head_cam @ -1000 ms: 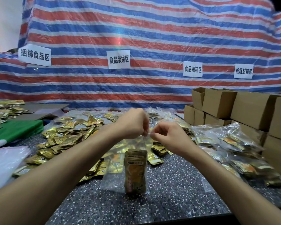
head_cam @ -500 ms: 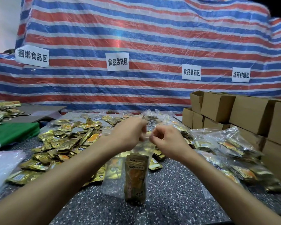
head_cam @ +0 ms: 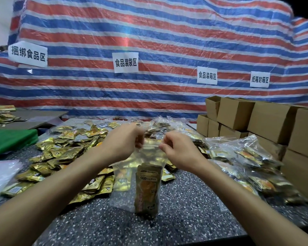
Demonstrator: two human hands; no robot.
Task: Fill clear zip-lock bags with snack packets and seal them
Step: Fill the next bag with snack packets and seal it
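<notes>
Pinching the zip-lock bag (head_cam: pixel 124 190) top, left hand (head_cam: pixel 122 145) and right hand (head_cam: pixel 180 150) fingers grasp its strip, snack packets (head_cam: pixel 147 190) inside.

Striped tarp wall (head_cam: pixel 149 41), paper signs (head_cam: pixel 125 62), speckled table (head_cam: pixel 185 219), stacked cardboard boxes (head_cam: pixel 267 119)
</notes>
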